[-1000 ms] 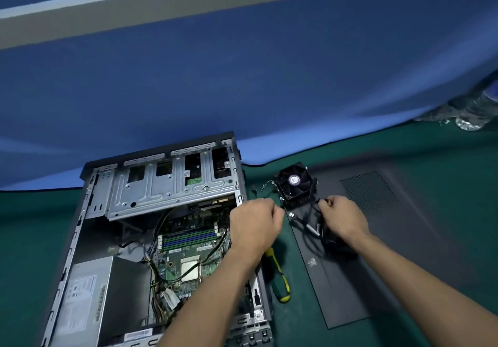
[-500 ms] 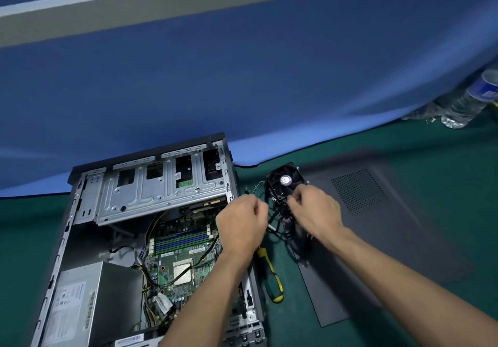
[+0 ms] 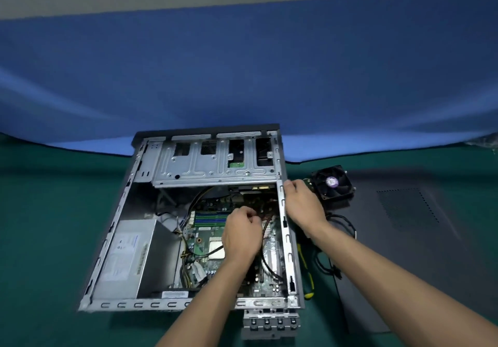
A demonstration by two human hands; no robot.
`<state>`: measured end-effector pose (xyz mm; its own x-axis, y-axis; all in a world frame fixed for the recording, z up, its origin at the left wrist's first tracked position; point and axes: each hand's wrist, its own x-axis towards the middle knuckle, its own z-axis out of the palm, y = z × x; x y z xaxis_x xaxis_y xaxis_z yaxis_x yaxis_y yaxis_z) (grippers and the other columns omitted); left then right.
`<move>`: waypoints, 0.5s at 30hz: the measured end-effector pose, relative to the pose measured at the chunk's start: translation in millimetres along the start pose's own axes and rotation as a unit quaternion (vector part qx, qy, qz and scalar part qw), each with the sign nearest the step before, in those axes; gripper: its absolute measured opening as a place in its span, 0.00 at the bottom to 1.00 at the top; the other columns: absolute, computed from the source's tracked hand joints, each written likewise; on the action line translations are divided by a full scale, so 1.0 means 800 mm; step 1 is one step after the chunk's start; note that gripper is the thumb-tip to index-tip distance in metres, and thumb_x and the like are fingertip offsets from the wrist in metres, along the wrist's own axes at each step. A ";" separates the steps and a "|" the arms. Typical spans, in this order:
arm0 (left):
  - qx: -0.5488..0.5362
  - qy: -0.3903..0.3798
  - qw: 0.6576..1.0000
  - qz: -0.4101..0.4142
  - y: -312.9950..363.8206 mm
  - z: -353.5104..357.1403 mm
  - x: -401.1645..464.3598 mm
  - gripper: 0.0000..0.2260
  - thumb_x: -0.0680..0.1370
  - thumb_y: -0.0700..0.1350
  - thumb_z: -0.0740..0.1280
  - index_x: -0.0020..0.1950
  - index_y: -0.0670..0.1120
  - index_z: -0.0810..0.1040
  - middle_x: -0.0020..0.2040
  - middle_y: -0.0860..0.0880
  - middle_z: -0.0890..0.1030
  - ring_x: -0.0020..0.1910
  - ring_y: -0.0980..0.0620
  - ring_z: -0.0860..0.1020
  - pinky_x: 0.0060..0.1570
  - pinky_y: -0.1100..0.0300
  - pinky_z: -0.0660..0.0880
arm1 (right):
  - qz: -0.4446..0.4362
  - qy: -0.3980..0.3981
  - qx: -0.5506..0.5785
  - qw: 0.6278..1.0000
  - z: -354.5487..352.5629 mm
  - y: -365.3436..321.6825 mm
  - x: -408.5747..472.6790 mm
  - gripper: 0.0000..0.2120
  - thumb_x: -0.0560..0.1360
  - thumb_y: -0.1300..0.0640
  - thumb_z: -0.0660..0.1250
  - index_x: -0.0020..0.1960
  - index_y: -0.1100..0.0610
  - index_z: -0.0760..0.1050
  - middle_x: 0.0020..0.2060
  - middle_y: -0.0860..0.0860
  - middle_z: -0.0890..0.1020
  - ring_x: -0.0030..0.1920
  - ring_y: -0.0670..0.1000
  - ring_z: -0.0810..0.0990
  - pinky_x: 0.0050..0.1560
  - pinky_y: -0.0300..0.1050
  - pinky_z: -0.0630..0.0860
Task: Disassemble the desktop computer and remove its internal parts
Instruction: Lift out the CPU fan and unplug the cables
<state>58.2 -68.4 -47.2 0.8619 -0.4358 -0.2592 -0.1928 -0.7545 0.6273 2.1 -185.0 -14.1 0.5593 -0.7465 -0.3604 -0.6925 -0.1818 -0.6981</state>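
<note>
Nearest you, the open grey metal desktop computer case (image 3: 113, 241) is lying on its side on the green-covered table (image 3: 40, 239), its near rim slotted and a small grey bracket block (image 3: 270, 322) jutting out below its right corner. Your left forearm is reaching in over that rim, and your left hand (image 3: 242, 236) is sitting above the green motherboard (image 3: 204, 241) with fingers curled round a dark cable (image 3: 265, 225) beside the blue memory sticks (image 3: 210, 218). The silver square processor (image 3: 217, 249) is lying just left of your wrist. On the left of the case, the grey boxy power supply (image 3: 124, 257) is sitting in place, yellow and black wires trailing from it towards the board.

Your right hand (image 3: 303, 204) is resting on the case's right wall, fingers bent over the top edge and gripping it. Just outside that wall, a yellow-and-black handled screwdriver (image 3: 307, 274) is lying on the table, with a loop of black cable (image 3: 336, 241) beside it.

Further out, the black square cooling fan with the purple hub label (image 3: 332, 185) is standing clear of the case on the dark grey side panel (image 3: 417, 239) spread flat to the right. At the far end of the case, the silver perforated drive cage (image 3: 215, 163) is spanning its width, and a blue fabric backdrop (image 3: 242, 77) is hanging behind it all.
</note>
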 end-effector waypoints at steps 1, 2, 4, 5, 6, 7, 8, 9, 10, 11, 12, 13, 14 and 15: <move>-0.002 -0.015 1.000 -0.006 -0.004 0.001 0.002 0.10 0.78 0.42 0.61 0.56 0.46 0.79 0.52 0.49 0.81 0.44 0.49 0.77 0.39 0.61 0.68 | 0.010 0.001 0.009 1.000 0.002 -0.001 0.002 0.22 0.82 0.45 0.46 0.64 0.58 0.69 0.59 0.56 0.77 0.57 0.57 0.75 0.55 0.50 0.70; -0.005 -0.028 1.000 -0.012 -0.008 0.002 0.003 0.11 0.78 0.42 0.60 0.57 0.46 0.78 0.52 0.48 0.81 0.42 0.49 0.77 0.37 0.61 0.68 | 0.018 0.004 0.018 1.000 0.004 -0.001 0.005 0.23 0.82 0.45 0.45 0.64 0.58 0.69 0.60 0.57 0.77 0.59 0.57 0.74 0.56 0.50 0.68; -0.016 -0.044 0.999 -0.022 -0.013 0.007 0.007 0.12 0.78 0.42 0.60 0.59 0.46 0.78 0.52 0.47 0.82 0.38 0.51 0.76 0.33 0.62 0.66 | 0.034 0.026 0.029 0.999 0.011 -0.004 0.007 0.25 0.83 0.45 0.44 0.66 0.58 0.69 0.62 0.57 0.76 0.61 0.58 0.73 0.57 0.50 0.66; -0.024 -0.047 0.998 -0.026 -0.014 0.010 0.009 0.12 0.79 0.42 0.60 0.60 0.46 0.77 0.52 0.47 0.82 0.38 0.50 0.77 0.32 0.62 0.66 | 0.038 0.049 0.024 0.998 0.016 -0.005 0.007 0.25 0.83 0.46 0.43 0.66 0.59 0.70 0.62 0.57 0.76 0.61 0.59 0.73 0.56 0.50 0.66; -0.029 -0.047 0.998 -0.029 -0.015 0.012 0.013 0.12 0.79 0.42 0.59 0.60 0.47 0.77 0.51 0.47 0.82 0.39 0.49 0.77 0.34 0.62 0.67 | 0.037 0.079 0.013 0.996 0.022 -0.005 0.006 0.25 0.83 0.46 0.43 0.64 0.59 0.71 0.60 0.58 0.77 0.59 0.59 0.74 0.54 0.50 0.66; -0.029 -0.046 0.998 -0.029 -0.016 0.015 0.017 0.12 0.79 0.43 0.59 0.60 0.48 0.77 0.51 0.47 0.82 0.41 0.48 0.78 0.36 0.61 0.67 | 0.033 0.110 0.002 0.993 0.027 -0.005 0.006 0.26 0.83 0.47 0.43 0.61 0.60 0.73 0.58 0.59 0.78 0.56 0.59 0.75 0.50 0.49 0.65; -0.028 -0.044 0.998 -0.030 -0.016 0.017 0.021 0.12 0.79 0.43 0.59 0.60 0.48 0.77 0.50 0.47 0.82 0.41 0.48 0.77 0.37 0.61 0.67 | 0.029 0.134 -0.008 0.991 0.030 -0.004 0.006 0.26 0.83 0.48 0.43 0.59 0.61 0.75 0.55 0.59 0.79 0.52 0.59 0.76 0.47 0.48 0.64; -0.029 -0.044 0.998 -0.032 -0.016 0.019 0.025 0.12 0.80 0.43 0.59 0.60 0.48 0.77 0.49 0.47 0.82 0.41 0.48 0.77 0.37 0.60 0.68 | 0.027 0.147 -0.018 0.989 0.031 -0.004 0.007 0.25 0.83 0.48 0.44 0.57 0.62 0.75 0.53 0.60 0.80 0.49 0.58 0.75 0.45 0.47 0.63; -0.036 -0.051 0.998 -0.033 -0.017 0.022 0.029 0.12 0.80 0.43 0.59 0.60 0.48 0.76 0.49 0.47 0.82 0.42 0.48 0.78 0.38 0.59 0.70 | 0.026 0.154 -0.029 0.987 0.032 -0.004 0.009 0.25 0.83 0.49 0.44 0.56 0.62 0.76 0.52 0.60 0.80 0.46 0.57 0.74 0.44 0.47 0.63; -0.046 -0.063 0.996 -0.032 -0.017 0.025 0.034 0.12 0.80 0.43 0.58 0.61 0.47 0.76 0.48 0.46 0.82 0.43 0.47 0.79 0.39 0.57 0.74 | 0.025 0.158 -0.040 0.986 0.031 -0.003 0.010 0.25 0.83 0.49 0.44 0.55 0.63 0.76 0.51 0.60 0.80 0.44 0.56 0.73 0.44 0.46 0.63; -0.051 -0.075 0.995 -0.027 -0.017 0.029 0.038 0.12 0.80 0.43 0.59 0.62 0.47 0.75 0.48 0.44 0.82 0.44 0.45 0.79 0.42 0.54 0.76 | 0.024 0.161 -0.049 0.985 0.031 -0.003 0.010 0.25 0.83 0.49 0.44 0.54 0.63 0.76 0.50 0.60 0.81 0.43 0.56 0.72 0.43 0.46 0.63; -0.044 -0.086 0.995 -0.018 -0.017 0.032 0.042 0.12 0.80 0.43 0.60 0.63 0.46 0.74 0.48 0.43 0.82 0.46 0.44 0.80 0.45 0.52 0.77 | 0.021 0.165 -0.058 0.984 0.031 -0.003 0.011 0.25 0.83 0.50 0.44 0.54 0.62 0.76 0.49 0.60 0.81 0.42 0.55 0.70 0.43 0.46 0.63; -0.023 -0.094 0.995 -0.003 -0.016 0.036 0.047 0.12 0.80 0.44 0.61 0.63 0.45 0.74 0.49 0.43 0.82 0.47 0.43 0.79 0.46 0.51 0.77 | 0.020 0.169 -0.064 0.983 0.032 -0.003 0.011 0.25 0.83 0.50 0.44 0.53 0.62 0.76 0.48 0.60 0.81 0.42 0.55 0.70 0.43 0.46 0.64; 0.007 -0.098 0.995 0.017 -0.015 0.039 0.051 0.11 0.79 0.44 0.62 0.61 0.45 0.74 0.49 0.43 0.82 0.48 0.42 0.79 0.46 0.52 0.76 | 0.020 0.173 -0.069 0.982 0.032 -0.003 0.011 0.25 0.83 0.50 0.44 0.53 0.62 0.77 0.48 0.60 0.81 0.41 0.55 0.71 0.43 0.46 0.64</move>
<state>81.4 -92.2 -88.3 0.7470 -0.5481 -0.3762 -0.2282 -0.7430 0.6292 20.7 -174.6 -31.6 0.3589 -0.9232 -0.1373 -0.7793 -0.2154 -0.5884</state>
